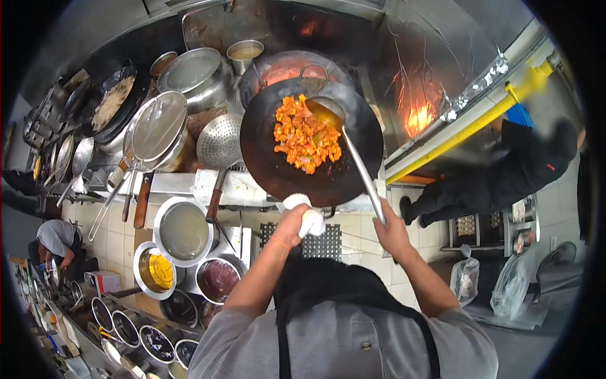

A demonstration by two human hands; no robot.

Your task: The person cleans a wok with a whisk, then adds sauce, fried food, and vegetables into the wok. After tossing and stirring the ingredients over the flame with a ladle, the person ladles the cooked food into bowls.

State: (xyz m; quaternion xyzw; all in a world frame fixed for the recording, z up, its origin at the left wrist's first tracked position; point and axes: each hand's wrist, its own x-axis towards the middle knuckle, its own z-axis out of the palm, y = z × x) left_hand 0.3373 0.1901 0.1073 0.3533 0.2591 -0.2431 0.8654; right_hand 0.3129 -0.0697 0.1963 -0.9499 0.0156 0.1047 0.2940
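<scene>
A large black wok [265, 151] sits over the burner, holding a heap of orange-red sauced food pieces [306, 134]. My left hand [293, 222] is closed around a folded white cloth [310, 221] at the wok's near rim. In my right hand [391, 230] is the long handle of a metal ladle [361, 161]. The ladle's bowl lies inside the wok, at the right side of the food, with some reddish sauce or food in it. My left hand's grip on the wok beneath the cloth is partly hidden.
Flames [419, 117] burn at the right behind a yellow pipe [467, 136]. To the left are a perforated skimmer [219, 140], a mesh strainer [159, 126] and pots of liquid, including a yellow one [160, 270]. One person [505, 170] stands right; another [60, 246] bends at far left.
</scene>
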